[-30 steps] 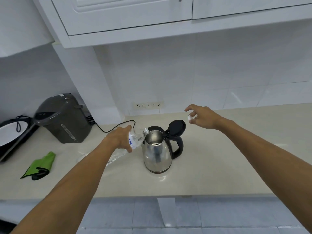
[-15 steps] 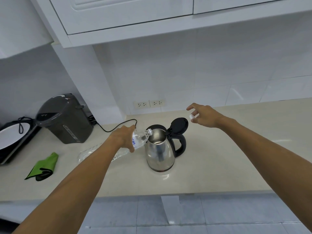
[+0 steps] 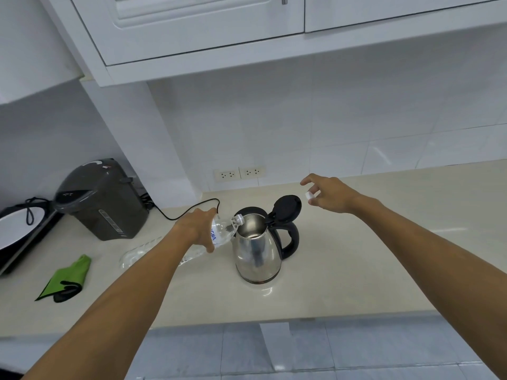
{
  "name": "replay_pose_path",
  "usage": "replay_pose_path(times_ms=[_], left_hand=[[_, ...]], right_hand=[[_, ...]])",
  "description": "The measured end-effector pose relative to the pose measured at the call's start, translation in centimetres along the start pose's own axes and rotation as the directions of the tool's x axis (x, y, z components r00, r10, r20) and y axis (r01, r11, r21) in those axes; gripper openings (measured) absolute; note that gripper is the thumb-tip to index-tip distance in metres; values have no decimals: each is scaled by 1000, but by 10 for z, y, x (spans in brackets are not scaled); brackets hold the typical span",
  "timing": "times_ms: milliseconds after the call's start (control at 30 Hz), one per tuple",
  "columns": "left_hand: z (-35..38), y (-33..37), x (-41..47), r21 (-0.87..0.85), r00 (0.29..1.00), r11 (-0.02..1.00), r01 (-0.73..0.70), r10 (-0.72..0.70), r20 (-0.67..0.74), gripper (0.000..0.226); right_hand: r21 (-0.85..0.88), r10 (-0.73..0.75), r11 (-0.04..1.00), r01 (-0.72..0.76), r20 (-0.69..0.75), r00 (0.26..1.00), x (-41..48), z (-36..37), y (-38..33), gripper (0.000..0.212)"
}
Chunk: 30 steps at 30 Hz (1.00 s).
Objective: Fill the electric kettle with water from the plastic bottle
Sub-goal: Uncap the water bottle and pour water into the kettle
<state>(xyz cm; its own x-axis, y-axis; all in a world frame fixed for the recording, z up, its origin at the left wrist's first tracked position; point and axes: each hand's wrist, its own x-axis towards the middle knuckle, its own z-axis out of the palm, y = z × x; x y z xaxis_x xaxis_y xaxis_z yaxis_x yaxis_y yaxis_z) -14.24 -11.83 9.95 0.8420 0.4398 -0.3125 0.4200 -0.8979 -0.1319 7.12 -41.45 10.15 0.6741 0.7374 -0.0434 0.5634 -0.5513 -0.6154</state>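
Pouring: plastic bottle tipped near flat, neck now over the electric kettle rim; a second ago it sat just short of the opening.
Kettle: upright mid worktop, lid flipped open at the back, unmoved.
Water: some left in the bottle; stream too small to see, kettle level cannot tell.
Left hand: closed round the bottle's upper body.
Right hand: hovering behind-right of the kettle, fingers loosely pinching a white cap, about where it was.
Meaning: filling likely under way, not done.
Around: dark water boiler and green cloth to the left, well apart.
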Motion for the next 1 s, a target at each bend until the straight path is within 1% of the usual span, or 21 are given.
replay_pose_path(times_ms=[400, 733, 1000], left_hand=[[1, -2, -3, 37, 1000, 999, 13, -13, 20, 94], [2, 1, -5, 49, 1000, 999, 7, -8, 19, 99], [-4, 0, -3, 41, 1000, 999, 20, -21, 9, 92]], right_hand=[[-5, 2, 1000, -2, 1, 1000, -2, 2, 3, 39], [3, 5, 1000, -5, -1, 1000, -8, 1, 5, 40], [9, 18, 1000, -18, -5, 1000, -11, 1, 9, 41]])
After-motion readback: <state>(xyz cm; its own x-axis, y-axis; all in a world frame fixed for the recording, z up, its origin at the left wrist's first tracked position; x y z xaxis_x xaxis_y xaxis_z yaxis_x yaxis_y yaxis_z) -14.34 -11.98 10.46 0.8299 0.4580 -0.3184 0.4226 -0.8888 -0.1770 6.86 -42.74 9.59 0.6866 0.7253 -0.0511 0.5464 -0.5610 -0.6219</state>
